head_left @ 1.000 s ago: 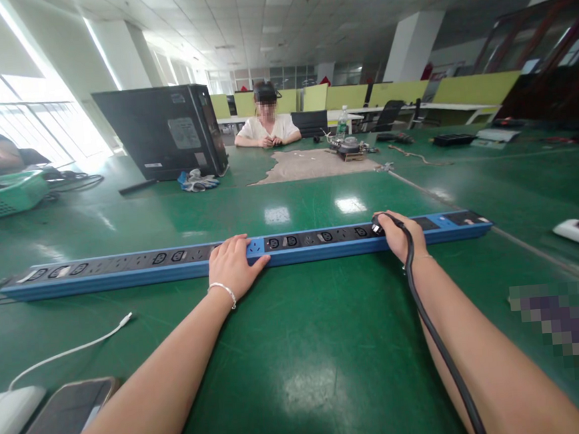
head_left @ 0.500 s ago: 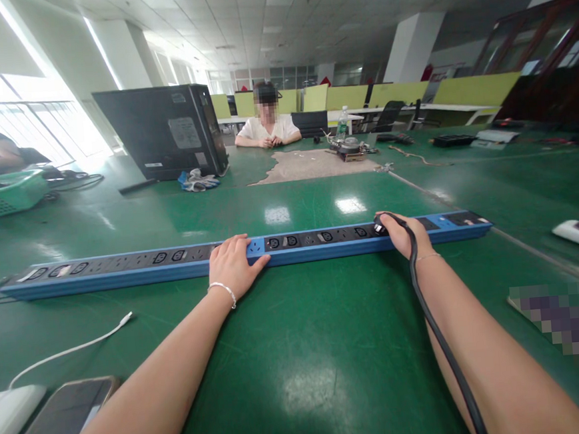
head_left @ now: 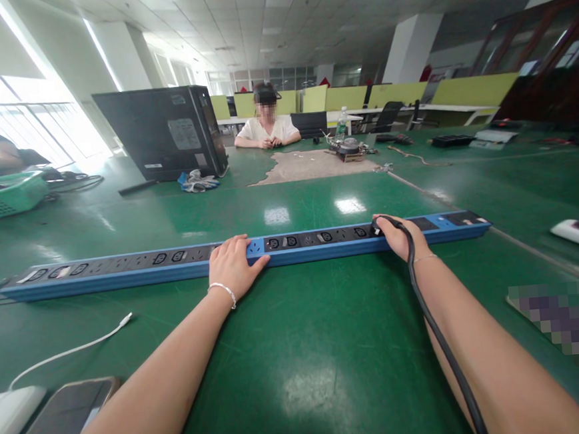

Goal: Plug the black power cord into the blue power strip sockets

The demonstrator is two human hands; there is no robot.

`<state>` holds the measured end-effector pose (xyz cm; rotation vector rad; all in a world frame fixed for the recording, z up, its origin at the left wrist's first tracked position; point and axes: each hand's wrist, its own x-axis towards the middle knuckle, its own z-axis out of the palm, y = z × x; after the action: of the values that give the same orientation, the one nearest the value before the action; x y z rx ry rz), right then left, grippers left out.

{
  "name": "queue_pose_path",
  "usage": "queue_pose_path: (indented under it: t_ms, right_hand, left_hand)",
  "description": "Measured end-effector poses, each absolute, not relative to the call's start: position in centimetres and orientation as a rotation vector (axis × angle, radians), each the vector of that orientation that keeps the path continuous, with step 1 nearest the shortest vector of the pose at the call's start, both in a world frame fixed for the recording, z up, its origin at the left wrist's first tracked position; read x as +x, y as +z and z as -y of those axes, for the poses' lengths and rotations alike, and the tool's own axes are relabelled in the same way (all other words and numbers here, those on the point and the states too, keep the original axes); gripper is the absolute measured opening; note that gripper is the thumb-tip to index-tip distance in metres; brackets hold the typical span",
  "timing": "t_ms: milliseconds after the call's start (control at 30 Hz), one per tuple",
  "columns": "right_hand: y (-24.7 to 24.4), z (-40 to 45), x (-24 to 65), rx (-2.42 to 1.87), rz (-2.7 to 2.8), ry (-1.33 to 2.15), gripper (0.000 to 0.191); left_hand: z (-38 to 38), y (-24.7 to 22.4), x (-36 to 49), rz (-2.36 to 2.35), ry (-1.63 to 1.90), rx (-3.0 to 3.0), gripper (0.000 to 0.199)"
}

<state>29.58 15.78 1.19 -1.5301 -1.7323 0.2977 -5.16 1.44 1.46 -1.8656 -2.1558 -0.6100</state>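
A long blue power strip (head_left: 139,280) with a black socket face lies across the green table in front of me. My left hand (head_left: 233,265) grips it near the middle, fingers laid over the top and thumb along the front edge. Toward its right part, my right hand (head_left: 400,237) is closed round a black plug (head_left: 376,225) held at the sockets. Whether the plug's prongs are in a socket is hidden by its body and my fingers. The plug's black cable (head_left: 436,332) runs down over my right forearm.
Left front: a phone (head_left: 60,422) and a white cable (head_left: 74,351). Farther back stand a black computer case (head_left: 162,133), gloves (head_left: 199,180) and a green basket (head_left: 7,199). A person (head_left: 267,125) sits opposite. A bottle (head_left: 342,122) stands behind a small metal device (head_left: 349,147).
My right hand and the plug have shifted slightly to the left along the power strip. My left hand stays in place on it.
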Motion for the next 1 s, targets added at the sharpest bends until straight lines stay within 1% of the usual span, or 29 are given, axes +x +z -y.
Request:
queue_pose_path:
  t_ms: [300,433,700,900,1000]
  right_hand:
    - [1.1,-15.5,29.9,-1.510,1.802,0.228,0.039]
    - [1.0,-15.0,29.8,-1.464,1.853,0.124,0.040]
    - [0.6,-13.6,28.8,-1.504,1.903,-0.118,0.041]
    - [1.3,-14.2,29.1,-1.569,1.918,-0.022,0.036]
    - [1.0,-14.0,28.9,-1.567,1.896,-0.037,0.038]
  left_hand:
    - [-1.4,1.5,-5.2,2.171,-0.607,-1.871,0.054]
    - [-1.5,1.4,-5.2,2.145,-0.596,-1.867,0.055]
    - [-1.5,1.5,-5.1,2.151,-0.560,-1.857,0.054]
    - [-1.4,1.6,-5.1,2.149,-0.570,-1.866,0.053]
    - [-1.4,1.6,-5.1,2.155,-0.572,-1.862,0.053]
